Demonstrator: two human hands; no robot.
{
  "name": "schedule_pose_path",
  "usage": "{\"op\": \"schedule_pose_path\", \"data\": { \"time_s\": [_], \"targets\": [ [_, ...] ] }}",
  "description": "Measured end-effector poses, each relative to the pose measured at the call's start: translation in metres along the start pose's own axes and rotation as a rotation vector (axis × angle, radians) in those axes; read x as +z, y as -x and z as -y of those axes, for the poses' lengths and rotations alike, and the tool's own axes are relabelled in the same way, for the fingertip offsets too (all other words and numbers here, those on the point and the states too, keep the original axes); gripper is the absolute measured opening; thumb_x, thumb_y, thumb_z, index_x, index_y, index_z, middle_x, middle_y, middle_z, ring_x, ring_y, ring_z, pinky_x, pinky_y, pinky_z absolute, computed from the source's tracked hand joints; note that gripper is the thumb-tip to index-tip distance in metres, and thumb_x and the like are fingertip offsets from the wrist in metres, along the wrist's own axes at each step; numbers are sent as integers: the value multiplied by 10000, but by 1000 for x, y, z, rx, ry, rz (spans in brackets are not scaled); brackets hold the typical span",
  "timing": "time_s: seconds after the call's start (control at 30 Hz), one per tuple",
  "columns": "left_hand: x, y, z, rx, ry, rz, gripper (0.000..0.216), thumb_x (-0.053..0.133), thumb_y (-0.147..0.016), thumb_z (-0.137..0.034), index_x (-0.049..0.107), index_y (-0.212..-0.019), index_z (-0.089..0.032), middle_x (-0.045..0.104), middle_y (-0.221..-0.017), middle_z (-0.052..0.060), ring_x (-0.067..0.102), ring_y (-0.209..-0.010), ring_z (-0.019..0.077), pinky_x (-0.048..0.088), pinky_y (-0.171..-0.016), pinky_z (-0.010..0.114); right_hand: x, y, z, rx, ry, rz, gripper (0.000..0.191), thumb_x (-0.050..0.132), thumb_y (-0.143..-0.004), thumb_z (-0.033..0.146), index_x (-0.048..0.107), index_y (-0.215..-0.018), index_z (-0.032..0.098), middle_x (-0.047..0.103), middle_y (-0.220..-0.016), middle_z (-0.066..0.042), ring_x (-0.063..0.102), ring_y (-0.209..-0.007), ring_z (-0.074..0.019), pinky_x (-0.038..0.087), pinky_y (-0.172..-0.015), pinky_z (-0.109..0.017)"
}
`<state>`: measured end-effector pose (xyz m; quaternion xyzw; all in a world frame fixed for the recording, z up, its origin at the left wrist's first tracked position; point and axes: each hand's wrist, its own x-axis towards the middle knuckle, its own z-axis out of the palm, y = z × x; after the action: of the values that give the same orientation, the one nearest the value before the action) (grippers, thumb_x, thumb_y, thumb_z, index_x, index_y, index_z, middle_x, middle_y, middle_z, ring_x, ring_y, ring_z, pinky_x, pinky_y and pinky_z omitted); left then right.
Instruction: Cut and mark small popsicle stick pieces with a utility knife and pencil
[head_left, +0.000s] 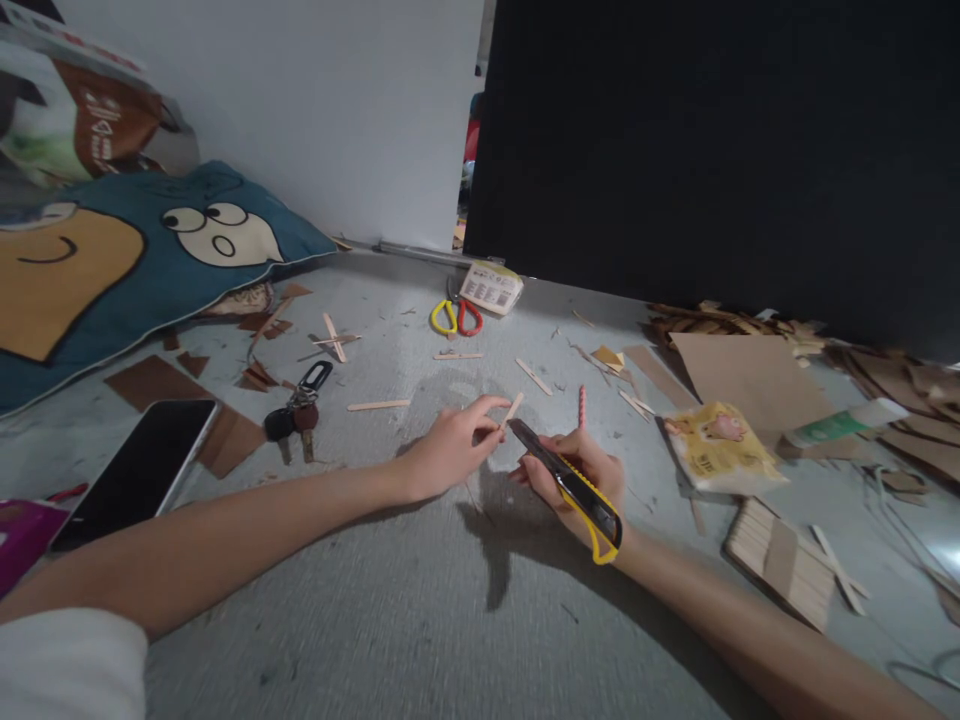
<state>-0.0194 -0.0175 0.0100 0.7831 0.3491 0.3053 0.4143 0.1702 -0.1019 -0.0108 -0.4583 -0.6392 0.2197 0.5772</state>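
Wooden stick [513,409] — pinched in left hand [452,450], tilted

At the centre of a grey flat surface [315,640], a pale wooden stick [513,410] is in the left hand [457,450]; a black-and-yellow box cutter [570,486] is in the right hand [596,468], just to the right. Beyond them, yellow-and-red-handled metal scissors [455,303] lie beside a white rectangular packet [491,287]. To the left lie metal keys [304,418], then a black flat smartphone [139,470]; farther off, a blue fabric cushion [150,240]. To the right, a brown cardboard sheet [742,375] lies beyond a yellow plastic packet [720,445], a bundle of flat wooden sticks [780,560] nearer.
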Motion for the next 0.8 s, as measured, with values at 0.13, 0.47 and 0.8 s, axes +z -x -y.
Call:
{"op": "schedule_pose_path", "data": {
  "time_s": [0.13,0.47,0.8],
  "targets": [
    [-2,-3,-2,-74,137,17,377,650,-953,-239,618,-1327,-197,823,-878,34,745,-763,172,546,-749,276,1,-2,-2,-49,65,18,181,732,-928,293,555,-941,261,777,-807,-42,765,-559,-220,614,-478,-298],
    [-2,-5,3,-127,147,-26,310,649,-946,-237,664,-1247,-163,839,-935,79,789,-824,206,596,-774,305,-2,-11,-5,-303,328,153,87,597,-976,232,616,-1049,273,748,-852,-16,714,-643,-176,579,-593,-283],
    [-2,-3,1,-123,80,-22,187,657,-976,-236,715,-1143,-177,841,-1058,109,811,-950,232,613,-866,334,5,-5,11,-67,187,48,113,689,-942,308,578,-943,284,752,-742,4,743,-555,-211,585,-487,-309]
  ]
}}
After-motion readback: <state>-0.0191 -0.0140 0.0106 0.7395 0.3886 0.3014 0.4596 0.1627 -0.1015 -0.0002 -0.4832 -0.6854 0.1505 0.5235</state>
